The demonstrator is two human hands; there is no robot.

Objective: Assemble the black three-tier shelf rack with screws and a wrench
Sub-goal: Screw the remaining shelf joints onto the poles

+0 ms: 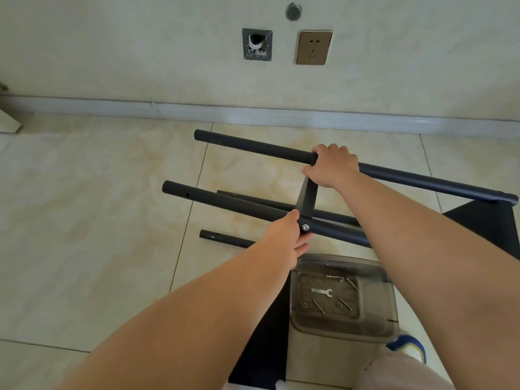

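A half-built black rack lies on its side on the tiled floor. My right hand grips its upper black tube, fingers curled over it where a black shelf panel meets it. My left hand wraps the nearer tube beside a silver screw head. Two more black tubes lie lower, near the floor. A clear plastic container below my arms holds a small silver wrench and several screws.
The wall with a skirting board runs close behind the rack; a gold socket and an open wall box sit above. Another black shelf panel is at right. A blue shoe shows near the container.
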